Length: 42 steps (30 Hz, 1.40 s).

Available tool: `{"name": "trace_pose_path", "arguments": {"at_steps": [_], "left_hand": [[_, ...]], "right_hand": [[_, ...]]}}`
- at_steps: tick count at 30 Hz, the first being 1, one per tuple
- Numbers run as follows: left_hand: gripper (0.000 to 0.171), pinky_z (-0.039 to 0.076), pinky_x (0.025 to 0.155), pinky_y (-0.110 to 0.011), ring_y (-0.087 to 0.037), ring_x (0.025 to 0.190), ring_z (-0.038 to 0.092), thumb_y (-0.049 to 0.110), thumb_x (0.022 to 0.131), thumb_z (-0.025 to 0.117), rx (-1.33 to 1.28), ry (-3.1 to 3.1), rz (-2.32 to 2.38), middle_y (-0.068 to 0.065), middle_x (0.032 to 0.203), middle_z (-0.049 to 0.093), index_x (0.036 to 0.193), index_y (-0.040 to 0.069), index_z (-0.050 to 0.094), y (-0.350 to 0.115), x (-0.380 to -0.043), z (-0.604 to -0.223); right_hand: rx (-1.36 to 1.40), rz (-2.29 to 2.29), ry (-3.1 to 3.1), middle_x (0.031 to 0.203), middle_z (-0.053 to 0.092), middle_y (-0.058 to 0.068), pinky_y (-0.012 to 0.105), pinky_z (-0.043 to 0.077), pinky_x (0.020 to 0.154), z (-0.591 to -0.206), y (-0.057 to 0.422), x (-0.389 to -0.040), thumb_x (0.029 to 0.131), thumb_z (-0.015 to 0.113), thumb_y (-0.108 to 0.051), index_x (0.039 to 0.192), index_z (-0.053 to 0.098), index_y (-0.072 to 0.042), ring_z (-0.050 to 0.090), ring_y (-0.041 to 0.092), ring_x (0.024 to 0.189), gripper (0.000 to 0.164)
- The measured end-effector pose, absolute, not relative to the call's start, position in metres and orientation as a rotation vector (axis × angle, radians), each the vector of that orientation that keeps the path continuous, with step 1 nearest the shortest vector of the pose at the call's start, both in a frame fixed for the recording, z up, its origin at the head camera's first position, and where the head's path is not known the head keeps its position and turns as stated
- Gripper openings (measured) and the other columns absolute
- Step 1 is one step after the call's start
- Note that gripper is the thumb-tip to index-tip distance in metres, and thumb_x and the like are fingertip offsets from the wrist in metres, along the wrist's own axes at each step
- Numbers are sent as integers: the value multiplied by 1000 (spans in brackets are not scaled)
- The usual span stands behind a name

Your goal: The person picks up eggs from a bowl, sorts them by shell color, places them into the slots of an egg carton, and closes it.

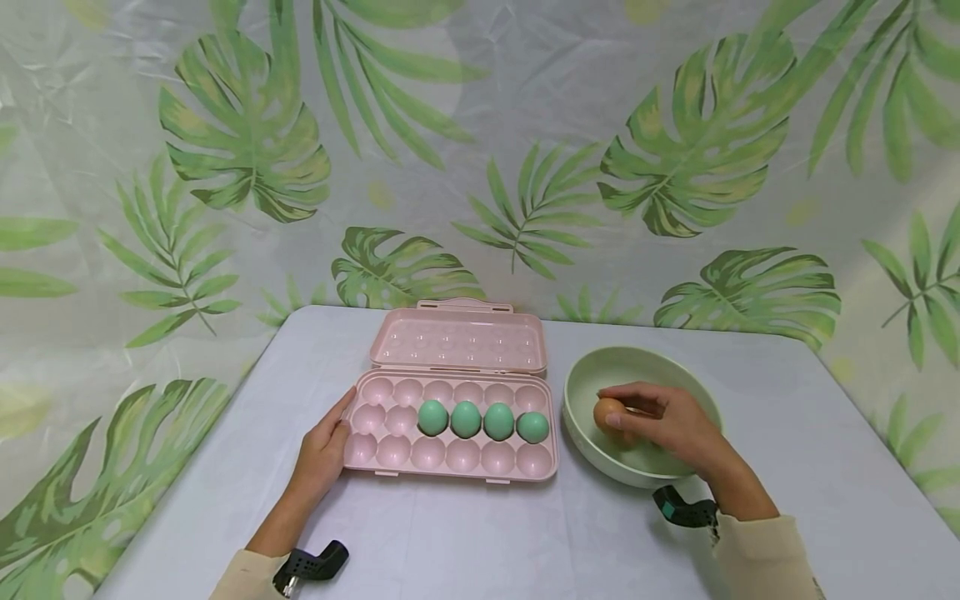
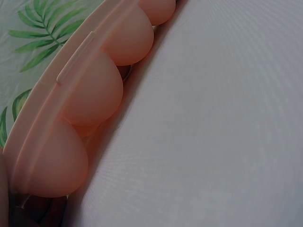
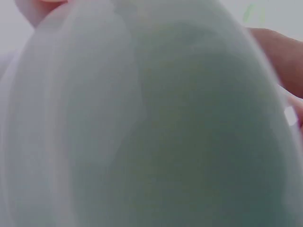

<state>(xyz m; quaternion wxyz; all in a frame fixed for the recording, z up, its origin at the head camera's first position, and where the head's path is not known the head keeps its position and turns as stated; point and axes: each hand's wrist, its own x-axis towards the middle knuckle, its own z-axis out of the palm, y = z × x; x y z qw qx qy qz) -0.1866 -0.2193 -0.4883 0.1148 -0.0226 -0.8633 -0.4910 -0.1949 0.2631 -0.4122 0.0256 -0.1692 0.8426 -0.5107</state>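
Note:
A pink egg box (image 1: pixel 450 473) lies with its lid (image 1: pixel 459 337) folded back away from me. Several green eggs (image 1: pixel 466 419) sit in the right part of its middle row. My left hand (image 1: pixel 321 454) grips the box's left edge; in the left wrist view the rounded undersides of the cups (image 2: pixel 94 90) show, with dark fingers partly hidden below them. Over the pale green bowl (image 1: pixel 600 367), my right hand (image 1: pixel 671 421) pinches a brown egg (image 1: pixel 607 414) between thumb and fingers. The bowl's outer wall (image 3: pixel 180 118) fills most of the right wrist view.
The bowl stands just right of the egg box on a white-covered table (image 1: pixel 465 542). A leaf-patterned cloth (image 1: pixel 525 200) hangs behind the table. Black wrist cameras (image 1: pixel 311 565) are strapped near both sleeves.

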Motion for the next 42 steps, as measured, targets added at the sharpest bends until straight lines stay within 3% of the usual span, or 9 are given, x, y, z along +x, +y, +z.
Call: {"name": "trace_pose_path", "arguments": {"at_steps": [9, 30, 37, 42], "left_hand": [[46, 24, 115, -45, -27, 141, 31, 8, 101, 37, -75, -2528, -1444, -9, 151, 39, 147, 9, 40, -219, -186, -487], [47, 25, 115, -45, -25, 141, 31, 8, 101, 37, -58, -2533, -1437, -7, 151, 39, 147, 11, 41, -219, -186, -487], [47, 25, 115, -45, -26, 141, 32, 8, 101, 37, -67, -2528, -1443, -8, 151, 40, 147, 10, 41, -219, -186, -487], [47, 25, 115, -45, -26, 141, 32, 8, 101, 37, -69, -2527, -1440, -8, 150, 40, 147, 10, 41, -219, -186, -488]], "right_hand": [[-545, -1716, 2532, 122, 65, 8, 23, 53, 86, -411, 253, -192, 88, 72, -19, 123, 66, -10, 64, 15, 109, 37], [-561, -1787, 2564, 116, 68, 4, 20, 53, 85, -402, 227, -186, 84, 76, -19, 118, 68, -10, 63, 11, 109, 37], [-651, -1852, 2545, 115, 68, 11, 22, 55, 81, -405, 217, -184, 84, 75, -10, 117, 67, -3, 65, 11, 104, 35], [-612, -1878, 2488, 119, 65, 9, 23, 54, 85, -407, 211, -183, 84, 75, -12, 118, 66, -4, 62, 9, 108, 36]]}}
